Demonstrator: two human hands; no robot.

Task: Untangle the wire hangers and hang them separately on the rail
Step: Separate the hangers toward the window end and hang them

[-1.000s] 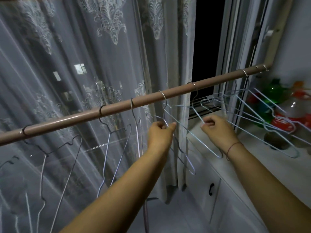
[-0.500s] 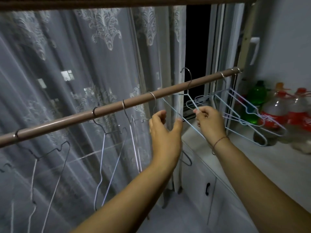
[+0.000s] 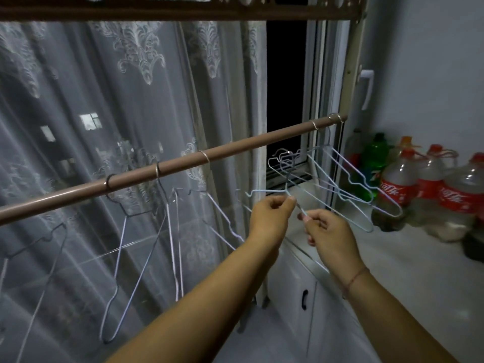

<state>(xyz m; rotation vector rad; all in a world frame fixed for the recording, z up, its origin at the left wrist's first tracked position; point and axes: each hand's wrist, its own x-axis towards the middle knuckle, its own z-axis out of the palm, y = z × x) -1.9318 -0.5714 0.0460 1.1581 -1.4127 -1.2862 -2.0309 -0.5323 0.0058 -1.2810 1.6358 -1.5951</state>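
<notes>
The left hand (image 3: 271,218) is pinched shut on the thin pale-blue wire of a tangled bunch of light-blue wire hangers (image 3: 337,189), gripping where a horizontal strand meets the twisted neck. Just beside it, lower and to the right, the right hand (image 3: 328,231) is closed on another strand of the same bunch, thumb and forefinger nipping the wire; a thin red cord bracelet (image 3: 353,280) circles that wrist. The bunch is off the rail: its hooks cluster below the long brown round rail (image 3: 235,150), in front of the dark open window (image 3: 285,79), and its shoulders splay right over the white counter (image 3: 408,260). Two hooks sit at the rail's right end. Left of the hands, several separate wire hangers (image 3: 131,258) hang spaced along the rail, before the white lace curtain (image 3: 117,95). At the counter's back edge stand red-labelled clear plastic bottles (image 3: 398,184) and a green plastic bottle (image 3: 375,158), near the bunch's tips.
</notes>
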